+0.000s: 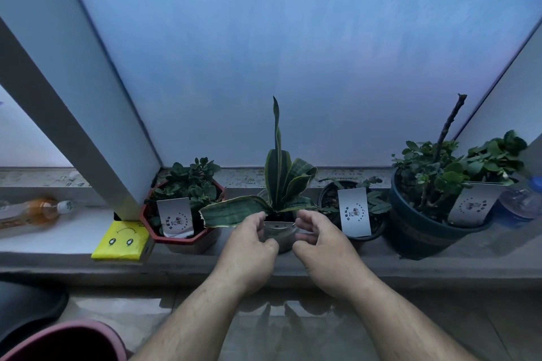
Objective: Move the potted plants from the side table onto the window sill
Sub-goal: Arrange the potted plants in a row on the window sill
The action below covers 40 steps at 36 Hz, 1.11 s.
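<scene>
A: Where are we standing in the job?

B: Going along the window sill (73, 239) from the left, we are seeing a bottle (32, 212) lying down, a yellow packet (123, 240), then the red pot (183, 214) already set down. Next, in the middle, we are setting the snake plant (277, 184) in its pale pot (278, 233). Beyond it the small black pot (350, 211) and the big dark pot (434, 214) are already standing on the sill. So we are judging this to be the placing step for the middle plant, late in the task.

A: And our hands?

B: Our left hand (252, 246) is curling against the pot's left side, thumb low on its front and the drooping leaf lying just over the fingers. Our right hand (319, 243) is mirroring it on the right side, fingers bent towards the rim. Whether we are gripping it or just letting go, we cannot tell. Both forearms are reaching straight ahead from below.

A: What is the next move asking of us?

B: Probably letting go cleanly and drawing back low, without catching that drooping leaf or nudging the neighbouring pots just beside it.
</scene>
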Each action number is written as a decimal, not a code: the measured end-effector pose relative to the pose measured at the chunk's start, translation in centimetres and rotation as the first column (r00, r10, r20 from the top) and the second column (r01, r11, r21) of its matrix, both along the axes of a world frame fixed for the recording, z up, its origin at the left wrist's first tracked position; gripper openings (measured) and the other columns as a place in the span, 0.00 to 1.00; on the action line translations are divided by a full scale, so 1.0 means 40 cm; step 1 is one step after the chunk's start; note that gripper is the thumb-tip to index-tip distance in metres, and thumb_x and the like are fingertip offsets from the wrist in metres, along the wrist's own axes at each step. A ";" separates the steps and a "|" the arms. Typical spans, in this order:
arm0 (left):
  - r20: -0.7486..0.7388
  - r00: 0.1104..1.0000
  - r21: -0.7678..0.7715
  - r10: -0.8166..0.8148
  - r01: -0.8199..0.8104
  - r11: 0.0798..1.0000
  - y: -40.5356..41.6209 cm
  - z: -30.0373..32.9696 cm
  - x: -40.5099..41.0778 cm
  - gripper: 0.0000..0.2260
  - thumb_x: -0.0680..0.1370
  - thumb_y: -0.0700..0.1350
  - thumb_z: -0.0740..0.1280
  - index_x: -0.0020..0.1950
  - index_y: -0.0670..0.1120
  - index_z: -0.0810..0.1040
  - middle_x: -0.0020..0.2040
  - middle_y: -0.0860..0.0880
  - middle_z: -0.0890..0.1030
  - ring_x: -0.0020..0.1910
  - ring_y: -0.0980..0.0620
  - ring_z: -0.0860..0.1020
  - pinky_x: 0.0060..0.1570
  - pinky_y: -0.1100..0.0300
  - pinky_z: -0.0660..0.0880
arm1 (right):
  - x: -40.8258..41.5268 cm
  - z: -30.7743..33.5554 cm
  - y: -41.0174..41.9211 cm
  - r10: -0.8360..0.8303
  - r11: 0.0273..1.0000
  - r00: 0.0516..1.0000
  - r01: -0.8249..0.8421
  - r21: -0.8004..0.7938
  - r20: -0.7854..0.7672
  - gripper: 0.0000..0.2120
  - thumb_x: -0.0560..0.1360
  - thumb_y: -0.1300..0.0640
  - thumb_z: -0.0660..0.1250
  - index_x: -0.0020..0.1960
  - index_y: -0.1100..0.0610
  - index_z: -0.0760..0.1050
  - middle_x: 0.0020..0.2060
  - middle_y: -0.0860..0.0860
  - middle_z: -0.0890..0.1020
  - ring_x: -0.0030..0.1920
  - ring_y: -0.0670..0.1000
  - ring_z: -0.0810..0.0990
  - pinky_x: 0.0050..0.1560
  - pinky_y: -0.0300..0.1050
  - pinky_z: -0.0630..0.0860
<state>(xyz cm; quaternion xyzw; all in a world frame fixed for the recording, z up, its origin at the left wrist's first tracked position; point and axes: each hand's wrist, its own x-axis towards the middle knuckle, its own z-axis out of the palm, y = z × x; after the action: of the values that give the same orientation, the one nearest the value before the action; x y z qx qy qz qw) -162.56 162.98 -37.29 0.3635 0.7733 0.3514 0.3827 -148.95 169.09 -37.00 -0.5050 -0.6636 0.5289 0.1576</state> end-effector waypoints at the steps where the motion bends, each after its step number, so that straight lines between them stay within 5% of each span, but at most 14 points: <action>1: 0.000 1.000 -0.003 -0.001 0.001 1.000 -0.001 0.000 -0.001 0.29 0.79 0.37 0.64 0.79 0.47 0.62 0.76 0.49 0.69 0.72 0.55 0.70 0.48 0.76 0.66 | 0.001 0.001 0.000 0.000 1.000 1.000 0.000 -0.001 0.001 0.31 0.76 0.64 0.65 0.77 0.52 0.65 0.62 0.44 0.74 0.63 0.43 0.77 0.61 0.35 0.71; 3: -0.003 1.000 -0.002 0.001 -0.001 1.000 -0.002 0.001 -0.003 0.29 0.79 0.38 0.64 0.79 0.47 0.62 0.76 0.49 0.69 0.72 0.55 0.70 0.45 0.77 0.65 | 0.003 0.003 0.000 0.003 1.000 1.000 -0.002 -0.004 0.003 0.31 0.76 0.64 0.65 0.77 0.51 0.64 0.63 0.44 0.74 0.63 0.43 0.77 0.61 0.35 0.71; 13: -0.027 1.000 0.045 0.017 -0.016 0.999 -0.002 0.020 -0.004 0.28 0.79 0.38 0.64 0.79 0.46 0.63 0.76 0.49 0.70 0.72 0.55 0.70 0.69 0.62 0.67 | 0.010 0.009 -0.001 0.015 1.000 1.000 -0.015 0.007 0.003 0.31 0.76 0.63 0.65 0.77 0.50 0.64 0.65 0.43 0.74 0.63 0.42 0.77 0.60 0.36 0.72; 24: -0.021 0.999 0.156 0.029 -0.025 0.987 0.009 0.049 0.027 0.25 0.80 0.39 0.66 0.77 0.47 0.66 0.72 0.51 0.73 0.68 0.57 0.73 0.65 0.65 0.68 | 0.077 0.039 0.022 -0.029 0.998 0.999 0.030 0.058 -0.018 0.29 0.78 0.61 0.65 0.77 0.50 0.64 0.68 0.44 0.75 0.62 0.41 0.78 0.66 0.42 0.74; 28: 0.004 1.000 0.182 0.027 -0.028 0.983 0.013 0.055 0.048 0.24 0.80 0.39 0.66 0.76 0.48 0.67 0.71 0.52 0.75 0.66 0.58 0.74 0.64 0.65 0.69 | 0.125 0.053 0.045 -0.105 0.990 0.994 0.105 0.093 -0.004 0.26 0.78 0.60 0.66 0.75 0.49 0.68 0.66 0.44 0.77 0.59 0.41 0.79 0.59 0.40 0.75; 33: 0.072 0.997 0.177 -0.009 -0.004 0.984 0.020 0.048 0.079 0.23 0.80 0.38 0.66 0.75 0.48 0.68 0.69 0.53 0.76 0.63 0.61 0.76 0.61 0.67 0.70 | 0.192 0.051 0.077 -0.304 0.948 0.952 0.300 0.102 0.027 0.22 0.77 0.60 0.68 0.70 0.51 0.73 0.61 0.47 0.81 0.55 0.45 0.81 0.62 0.55 0.79; 40: 0.215 0.975 0.145 -0.063 0.032 0.989 0.050 0.030 0.151 0.26 0.79 0.36 0.67 0.76 0.47 0.67 0.69 0.53 0.76 0.64 0.61 0.76 0.66 0.62 0.71 | 0.231 0.028 0.100 -0.355 0.935 0.934 0.354 0.034 0.042 0.24 0.77 0.59 0.67 0.73 0.53 0.71 0.63 0.49 0.80 0.56 0.48 0.80 0.57 0.52 0.81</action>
<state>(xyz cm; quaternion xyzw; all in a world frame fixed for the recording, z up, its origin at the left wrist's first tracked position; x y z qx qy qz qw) -156.51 164.97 -36.10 0.3672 0.6909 0.4333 0.4473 -139.71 173.08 -35.87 -0.6267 -0.5718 0.4712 0.2412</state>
